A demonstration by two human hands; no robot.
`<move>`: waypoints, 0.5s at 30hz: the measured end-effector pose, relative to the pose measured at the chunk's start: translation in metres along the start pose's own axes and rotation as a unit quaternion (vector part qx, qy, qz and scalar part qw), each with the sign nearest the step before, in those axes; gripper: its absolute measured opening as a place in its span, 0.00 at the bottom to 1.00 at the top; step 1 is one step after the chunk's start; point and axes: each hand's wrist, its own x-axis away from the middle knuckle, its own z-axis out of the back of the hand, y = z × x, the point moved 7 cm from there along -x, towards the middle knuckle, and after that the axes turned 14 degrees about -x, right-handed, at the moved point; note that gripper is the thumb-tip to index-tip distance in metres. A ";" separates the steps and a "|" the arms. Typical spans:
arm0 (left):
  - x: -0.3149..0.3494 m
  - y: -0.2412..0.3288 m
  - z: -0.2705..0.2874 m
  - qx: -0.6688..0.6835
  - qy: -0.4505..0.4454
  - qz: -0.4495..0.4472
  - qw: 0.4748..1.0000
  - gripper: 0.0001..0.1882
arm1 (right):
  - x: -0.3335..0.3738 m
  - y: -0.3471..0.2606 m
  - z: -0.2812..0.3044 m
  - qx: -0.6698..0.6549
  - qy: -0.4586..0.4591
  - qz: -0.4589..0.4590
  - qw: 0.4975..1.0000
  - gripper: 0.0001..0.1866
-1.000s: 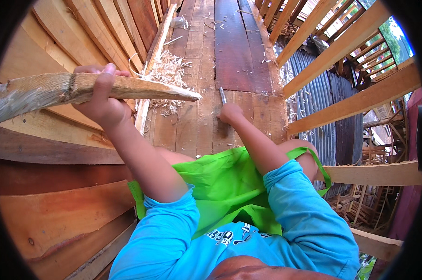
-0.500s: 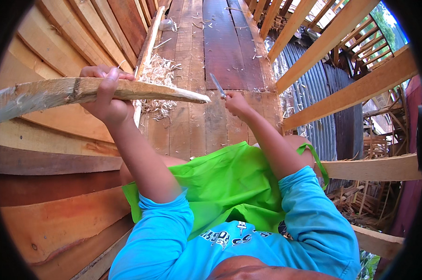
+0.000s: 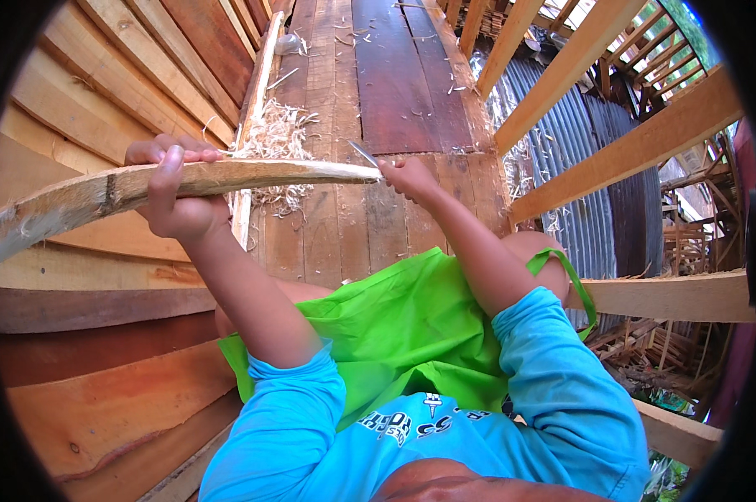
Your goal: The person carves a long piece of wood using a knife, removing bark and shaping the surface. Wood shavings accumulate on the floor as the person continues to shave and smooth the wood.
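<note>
A long, partly whittled wooden pole crosses in front of me, running off toward the left rim of the view. My left hand is closed round its middle, thumb on top. The pole's right end is pale, freshly cut and tapered. At that tip my right hand grips a knife, its fist closed round the handle. The blade points up and left, just beyond the pole's tip; whether it touches the wood I cannot tell. A bright green apron covers my lap.
Curled wood shavings lie heaped on the plank floor behind the pole. A plank wall stands close on the left. On the right are wooden railing slats with corrugated metal sheets beyond. A small clear container sits at the far left.
My right hand has moved left with the knife, up to the pole's tip. My left hand and the pole have shifted slightly left and lower.
</note>
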 end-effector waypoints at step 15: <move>0.000 0.006 0.000 0.016 0.025 -0.028 0.999 0.07 | -0.027 0.009 0.018 -0.140 0.007 -0.194 0.971 0.18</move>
